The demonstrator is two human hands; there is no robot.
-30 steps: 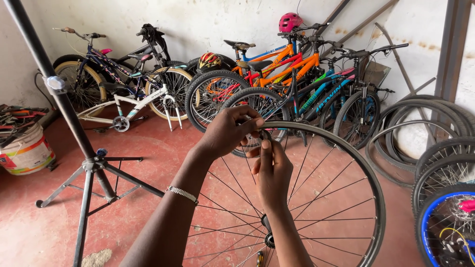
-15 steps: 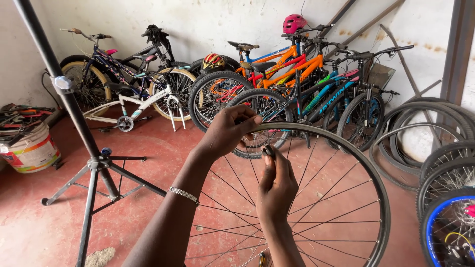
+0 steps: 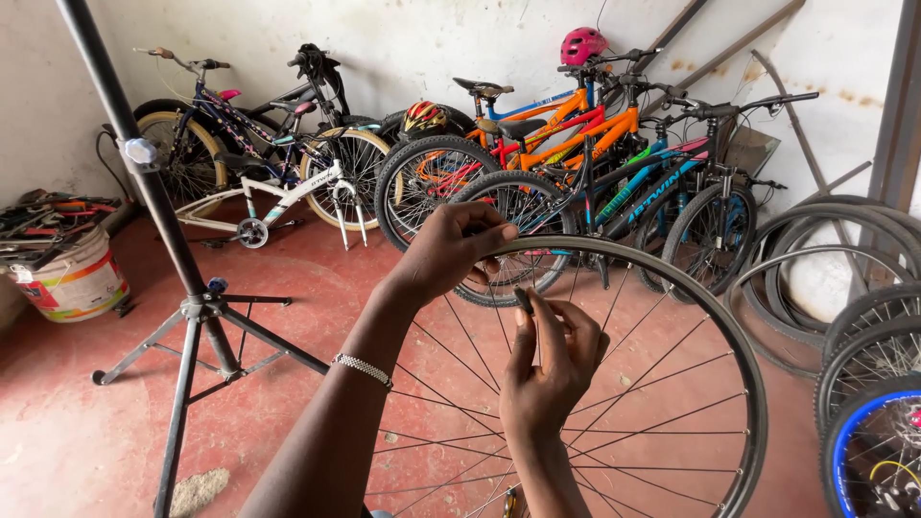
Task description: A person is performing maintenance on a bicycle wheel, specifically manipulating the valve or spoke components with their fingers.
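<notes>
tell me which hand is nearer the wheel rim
Left. The left hand grips the rim at its top; the right hand sits just below it, among the spokes.

Soft even daylight, sharp focus
</notes>
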